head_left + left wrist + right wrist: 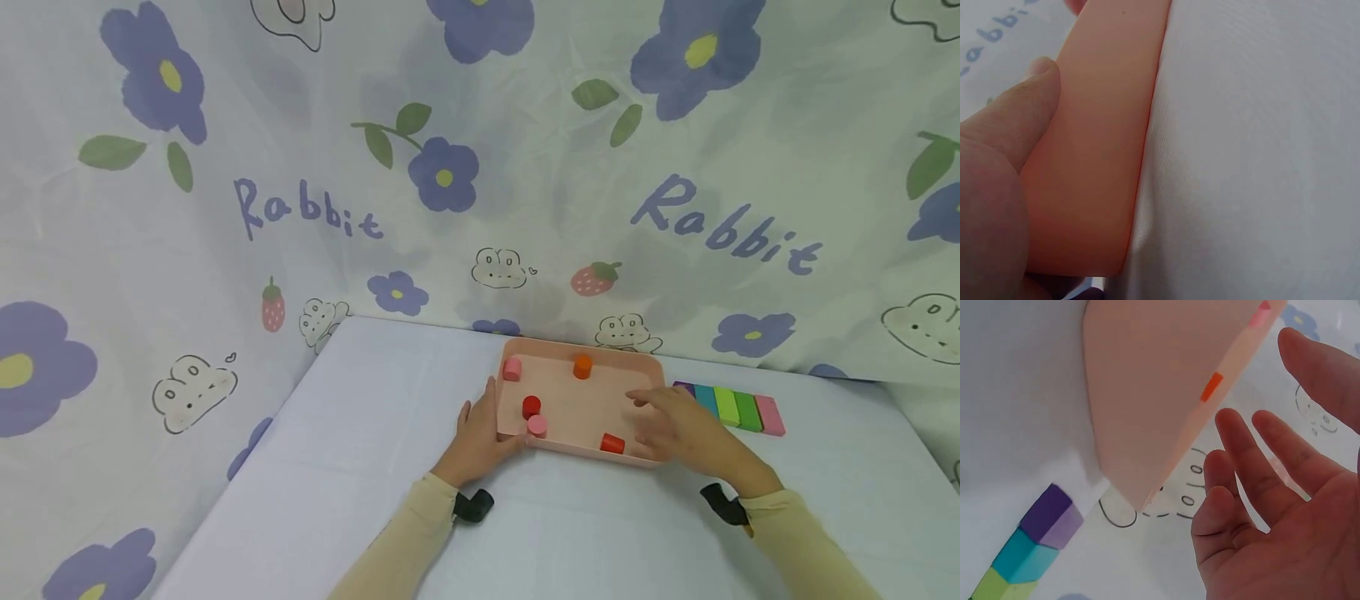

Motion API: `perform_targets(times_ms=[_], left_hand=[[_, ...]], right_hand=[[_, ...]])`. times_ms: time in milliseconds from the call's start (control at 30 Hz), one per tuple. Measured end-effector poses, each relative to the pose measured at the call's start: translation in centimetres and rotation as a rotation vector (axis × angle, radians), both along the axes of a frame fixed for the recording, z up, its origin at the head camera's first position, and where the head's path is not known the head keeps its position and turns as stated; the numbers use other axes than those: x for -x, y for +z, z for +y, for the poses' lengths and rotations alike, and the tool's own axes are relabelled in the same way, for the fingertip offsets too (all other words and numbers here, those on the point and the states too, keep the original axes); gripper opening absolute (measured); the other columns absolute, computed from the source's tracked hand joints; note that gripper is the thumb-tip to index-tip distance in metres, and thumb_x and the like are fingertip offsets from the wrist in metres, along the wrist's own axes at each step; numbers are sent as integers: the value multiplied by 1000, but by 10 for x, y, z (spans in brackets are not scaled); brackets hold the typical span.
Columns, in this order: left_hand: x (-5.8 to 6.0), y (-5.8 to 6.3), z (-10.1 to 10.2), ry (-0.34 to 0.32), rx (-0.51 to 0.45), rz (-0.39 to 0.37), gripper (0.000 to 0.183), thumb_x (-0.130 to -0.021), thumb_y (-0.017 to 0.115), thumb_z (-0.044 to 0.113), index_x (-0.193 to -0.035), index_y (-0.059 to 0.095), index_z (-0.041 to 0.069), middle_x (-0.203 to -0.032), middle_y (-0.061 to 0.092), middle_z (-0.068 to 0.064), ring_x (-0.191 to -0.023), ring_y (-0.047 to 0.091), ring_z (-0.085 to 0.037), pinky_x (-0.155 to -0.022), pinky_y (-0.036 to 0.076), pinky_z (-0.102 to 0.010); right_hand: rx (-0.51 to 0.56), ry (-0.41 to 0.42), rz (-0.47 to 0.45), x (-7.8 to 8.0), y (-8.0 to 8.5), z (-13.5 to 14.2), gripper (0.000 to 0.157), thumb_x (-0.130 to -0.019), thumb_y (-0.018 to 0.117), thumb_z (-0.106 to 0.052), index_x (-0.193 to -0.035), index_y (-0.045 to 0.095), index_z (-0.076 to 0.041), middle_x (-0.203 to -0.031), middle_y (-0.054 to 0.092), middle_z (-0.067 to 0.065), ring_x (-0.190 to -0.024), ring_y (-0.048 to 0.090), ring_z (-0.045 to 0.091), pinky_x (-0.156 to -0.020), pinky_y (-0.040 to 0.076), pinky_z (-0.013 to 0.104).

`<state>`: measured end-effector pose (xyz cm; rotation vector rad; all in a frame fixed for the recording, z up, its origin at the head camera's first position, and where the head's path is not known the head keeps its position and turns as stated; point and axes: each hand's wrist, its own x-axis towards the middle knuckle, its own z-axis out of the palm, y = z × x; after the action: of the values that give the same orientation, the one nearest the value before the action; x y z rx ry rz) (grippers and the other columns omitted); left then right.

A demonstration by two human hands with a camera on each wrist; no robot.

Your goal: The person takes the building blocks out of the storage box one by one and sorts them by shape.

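Observation:
A shallow pink tray (577, 450) lies on the table with several small cylinder blocks inside. My left hand (477, 442) holds its near left corner; the thumb (1035, 100) lies on the front wall, the other fingers along the left side. Near that hand are a red cylinder (532, 407) and a pink cylinder (537, 426). Another pink cylinder (512, 369) stands in the far left corner, an orange cylinder (582, 366) by the back wall. A red cylinder (612, 442) lies on its side near the front. Over the tray's right end hovers my right hand (686, 433), fingers spread, holding nothing.
Right of the tray, a row of coloured blocks (726, 407) lies side by side, purple to pink, partly behind the right hand. A patterned cloth (525, 208) hangs behind the white table (360, 433).

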<state>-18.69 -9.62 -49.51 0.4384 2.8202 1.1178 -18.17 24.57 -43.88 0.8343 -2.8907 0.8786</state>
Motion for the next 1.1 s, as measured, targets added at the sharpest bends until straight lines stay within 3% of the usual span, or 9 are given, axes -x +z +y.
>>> perform_targets(times_ms=[400, 600, 867, 1100], left_hand=[[-1, 3, 1, 7, -5, -12, 114, -87, 72, 54, -159, 4, -4, -164, 25, -17, -151, 24, -30, -120, 1, -61], [0, 3, 0, 5, -10, -10, 115, -87, 73, 53, -159, 3, -4, -164, 25, -17, -151, 24, -31, -120, 1, -61], [0, 3, 1, 4, -6, -14, 115, -87, 72, 52, -159, 2, -4, -164, 25, -17, -151, 24, -31, -120, 1, -60], [0, 1, 1, 4, 1, -20, 113, -88, 71, 53, -159, 2, -3, -164, 24, -15, -151, 23, -30, -120, 0, -61]], right_hand=[[-19, 64, -172, 7, -4, -18, 46, -91, 76, -23, -132, 62, -5, -113, 66, 3, -103, 62, 23, -86, 57, 39], [-36, 113, -192, 16, -9, -23, 41, -89, 76, -17, -126, 66, -3, -102, 68, -3, -93, 61, 16, -79, 56, 28], [-39, 127, -244, 24, -12, -25, 38, -87, 80, -18, -121, 70, -4, -93, 66, -6, -86, 60, 13, -75, 55, 23], [-24, 146, -284, 24, -14, -24, 33, -87, 80, -16, -117, 72, -7, -98, 69, -6, -84, 59, 12, -74, 55, 23]])
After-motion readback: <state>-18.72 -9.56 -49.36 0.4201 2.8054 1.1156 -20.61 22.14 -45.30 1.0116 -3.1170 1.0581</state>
